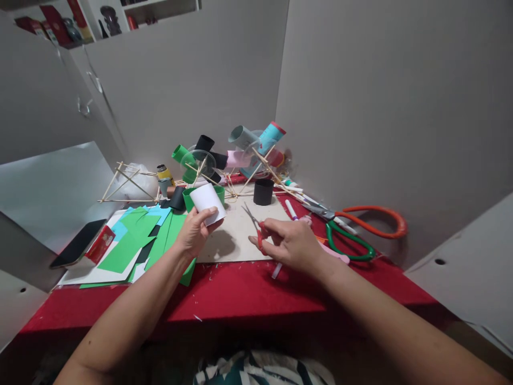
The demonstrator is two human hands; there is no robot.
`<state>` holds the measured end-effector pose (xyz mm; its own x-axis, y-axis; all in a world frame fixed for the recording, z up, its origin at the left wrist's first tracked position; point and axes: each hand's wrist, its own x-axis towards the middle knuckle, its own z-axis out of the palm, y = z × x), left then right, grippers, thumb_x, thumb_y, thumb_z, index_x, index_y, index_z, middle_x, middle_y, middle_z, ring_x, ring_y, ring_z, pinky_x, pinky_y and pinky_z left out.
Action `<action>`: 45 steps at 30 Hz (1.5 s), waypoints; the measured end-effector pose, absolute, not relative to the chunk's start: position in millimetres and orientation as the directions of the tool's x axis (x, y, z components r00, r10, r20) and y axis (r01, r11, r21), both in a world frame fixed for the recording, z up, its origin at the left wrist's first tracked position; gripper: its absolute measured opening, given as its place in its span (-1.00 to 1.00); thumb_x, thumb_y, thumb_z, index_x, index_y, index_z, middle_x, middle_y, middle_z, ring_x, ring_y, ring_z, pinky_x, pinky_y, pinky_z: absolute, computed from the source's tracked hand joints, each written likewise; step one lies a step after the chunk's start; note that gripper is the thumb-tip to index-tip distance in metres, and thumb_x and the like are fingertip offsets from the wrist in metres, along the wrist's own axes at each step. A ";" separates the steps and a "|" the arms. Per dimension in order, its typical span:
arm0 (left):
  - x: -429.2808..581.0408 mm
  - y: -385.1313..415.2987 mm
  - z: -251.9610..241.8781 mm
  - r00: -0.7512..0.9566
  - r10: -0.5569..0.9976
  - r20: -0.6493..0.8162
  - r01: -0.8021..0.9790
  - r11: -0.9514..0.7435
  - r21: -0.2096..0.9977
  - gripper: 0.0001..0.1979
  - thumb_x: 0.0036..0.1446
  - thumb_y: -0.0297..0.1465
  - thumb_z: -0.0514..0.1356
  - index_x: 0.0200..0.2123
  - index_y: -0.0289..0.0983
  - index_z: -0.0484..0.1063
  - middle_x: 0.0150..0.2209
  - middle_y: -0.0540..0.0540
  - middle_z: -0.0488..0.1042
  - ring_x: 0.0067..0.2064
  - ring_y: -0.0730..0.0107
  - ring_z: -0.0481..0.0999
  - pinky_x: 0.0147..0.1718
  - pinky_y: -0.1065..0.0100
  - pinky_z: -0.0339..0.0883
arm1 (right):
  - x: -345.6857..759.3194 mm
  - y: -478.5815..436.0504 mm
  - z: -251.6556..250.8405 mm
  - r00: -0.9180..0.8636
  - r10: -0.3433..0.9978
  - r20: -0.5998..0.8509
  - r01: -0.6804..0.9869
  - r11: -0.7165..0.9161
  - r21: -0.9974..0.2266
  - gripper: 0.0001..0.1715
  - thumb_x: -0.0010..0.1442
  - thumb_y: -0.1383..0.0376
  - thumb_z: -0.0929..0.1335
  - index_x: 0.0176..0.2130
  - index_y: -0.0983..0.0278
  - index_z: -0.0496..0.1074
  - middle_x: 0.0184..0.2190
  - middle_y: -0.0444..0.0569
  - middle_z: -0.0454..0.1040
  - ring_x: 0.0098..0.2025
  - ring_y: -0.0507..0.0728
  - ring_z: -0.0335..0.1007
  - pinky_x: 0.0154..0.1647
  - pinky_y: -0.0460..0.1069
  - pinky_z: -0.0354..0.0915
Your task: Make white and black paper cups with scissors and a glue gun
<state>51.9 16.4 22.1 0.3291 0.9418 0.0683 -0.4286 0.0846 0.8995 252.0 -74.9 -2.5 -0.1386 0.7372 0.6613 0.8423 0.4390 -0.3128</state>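
I see my left hand (194, 231) closed around a rolled white paper tube (208, 202), lifted just above a beige card sheet (236, 238) on the red desk (248, 291). A green paper tube (188, 197) sits right behind the white one. My right hand (290, 243) grips small red-handled scissors (256, 227), their blades slightly apart and pointing toward the tube without touching it. Left of my left hand lie green and blue paper sheets (132, 240), with a dark phone (78, 243) at the far edge. Right of my right hand rest large scissors with orange and green handles (356, 230). Behind stands a structure of sticks and coloured paper tubes (236, 155), with a black tube (263, 191) near it.
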 end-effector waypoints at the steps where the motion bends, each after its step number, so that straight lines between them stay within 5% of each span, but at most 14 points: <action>1: 51.8 19.0 20.7 0.309 0.948 0.077 -0.415 0.062 0.908 -0.53 -0.17 -0.42 0.39 -0.11 -0.26 0.42 -0.19 -0.07 0.52 -0.17 0.32 0.49 -0.11 0.24 0.39 | 252.8 -77.5 -2.2 -0.115 0.737 0.666 0.830 0.440 -0.343 -0.59 0.22 0.07 0.32 -0.54 0.23 0.24 -0.71 -0.24 0.20 -0.67 -0.03 0.05 -0.57 -0.10 -0.03; 8: 59.7 36.9 12.3 0.265 0.957 0.115 -0.274 -0.040 0.961 -0.49 -0.26 -0.41 0.44 -0.17 -0.30 0.41 -0.25 -0.07 0.53 -0.27 0.38 0.49 -0.22 0.37 0.31 | 236.2 -107.7 -7.5 -0.130 0.768 0.628 0.724 0.506 -0.469 -0.66 0.18 0.14 0.34 -0.53 0.23 0.24 -0.68 -0.22 0.24 -0.63 -0.02 0.12 -0.55 -0.10 0.00; 19: 136.0 56.9 1.5 0.435 0.868 0.237 -0.035 -0.247 0.968 -0.32 -0.28 -0.40 0.49 -0.04 -0.26 0.33 -0.09 -0.13 0.49 -0.09 0.22 0.47 -0.09 0.29 0.32 | 227.3 -124.9 -34.7 -0.165 0.850 0.500 0.682 0.465 -0.565 -0.72 0.11 0.22 0.35 -0.52 0.23 0.20 -0.63 -0.20 0.28 -0.57 0.02 0.18 -0.49 -0.07 -0.07; 26: 187.4 77.2 -23.8 0.557 0.794 0.245 0.042 -0.321 0.946 -0.31 -0.24 -0.43 0.47 -0.01 -0.25 0.27 -0.08 -0.18 0.48 -0.08 0.18 0.48 -0.08 0.22 0.34 | 233.1 -121.9 -47.3 -0.143 0.894 0.425 0.711 0.391 -0.584 -0.71 0.09 0.24 0.37 -0.54 0.23 0.19 -0.64 -0.19 0.33 -0.58 0.02 0.19 -0.51 -0.07 -0.10; 33: 184.2 83.4 -29.9 0.608 0.753 0.250 0.103 -0.388 0.916 -0.15 -0.34 -0.48 0.50 0.09 -0.24 0.27 -0.04 -0.24 0.48 -0.01 0.09 0.47 0.00 0.12 0.31 | 234.2 -119.7 -55.6 -0.165 0.840 0.518 0.706 0.467 -0.533 -0.69 0.04 0.29 0.39 -0.55 0.22 0.16 -0.65 -0.19 0.33 -0.59 0.02 0.22 -0.52 -0.07 -0.04; 39: 153.9 99.2 -8.3 0.544 0.763 0.350 0.146 -0.497 0.856 -0.64 -0.03 -0.45 0.28 -0.09 -0.21 0.45 -0.22 -0.09 0.49 -0.26 0.33 0.46 -0.15 0.31 0.32 | 236.0 -118.8 -59.7 -0.183 0.788 0.588 0.687 0.530 -0.497 -0.62 0.12 0.19 0.38 -0.55 0.22 0.14 -0.67 -0.20 0.30 -0.62 0.00 0.18 -0.53 -0.07 -0.03; 45: 179.5 135.0 24.7 0.678 0.663 0.317 0.166 -0.559 0.812 -0.50 -0.23 -0.61 0.26 -0.15 -0.16 0.56 -0.23 -0.03 0.57 -0.43 0.41 0.41 -0.23 0.37 0.29 | 236.3 -113.9 -66.7 -0.199 0.748 0.633 0.670 0.576 -0.469 -0.49 0.31 -0.02 0.22 -0.54 0.21 0.18 -0.69 -0.18 0.29 -0.63 0.01 0.16 -0.55 -0.04 -0.02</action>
<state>179.5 135.0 24.7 0.6782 0.6629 0.3172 0.1663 -0.5588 0.8125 236.3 -113.9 -66.7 -0.1993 0.7478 0.6333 0.6699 0.5756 -0.4690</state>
